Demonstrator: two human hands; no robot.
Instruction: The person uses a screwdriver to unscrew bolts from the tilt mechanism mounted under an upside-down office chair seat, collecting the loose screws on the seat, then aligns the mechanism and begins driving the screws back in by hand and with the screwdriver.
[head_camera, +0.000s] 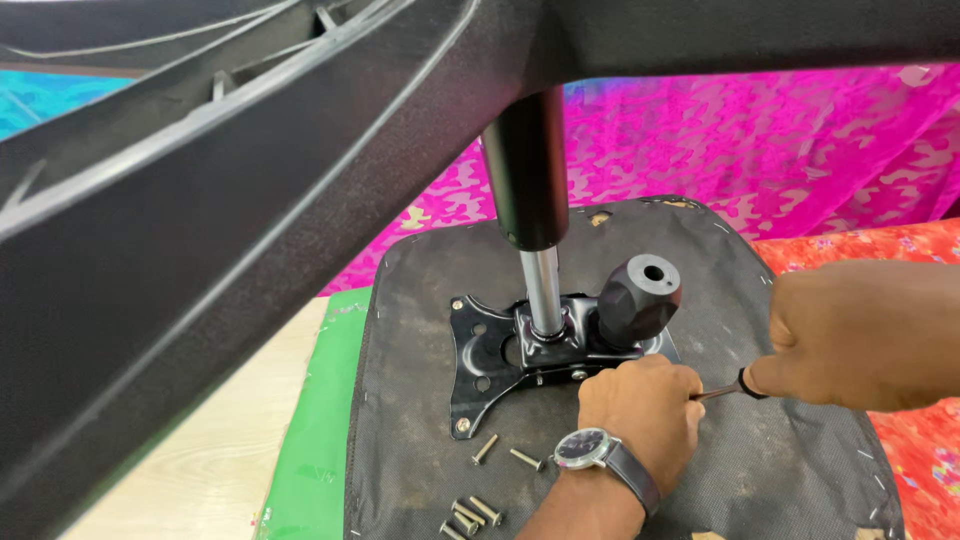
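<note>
An upturned chair seat with a dark fabric underside lies before me. A black metal mounting plate sits on it, with a gas lift cylinder rising from its middle and a black knob beside it. My left hand, wearing a wristwatch, rests on the plate's near right corner. My right hand grips a screwdriver whose shaft points left toward my left hand. The tip is hidden under my fingers. Several loose screws lie on the seat near my left wrist.
A black chair base leg looms across the top and left, very close to the camera. Pink patterned cloth hangs behind, red cloth lies at the right, a green sheet and pale wooden floor at the left.
</note>
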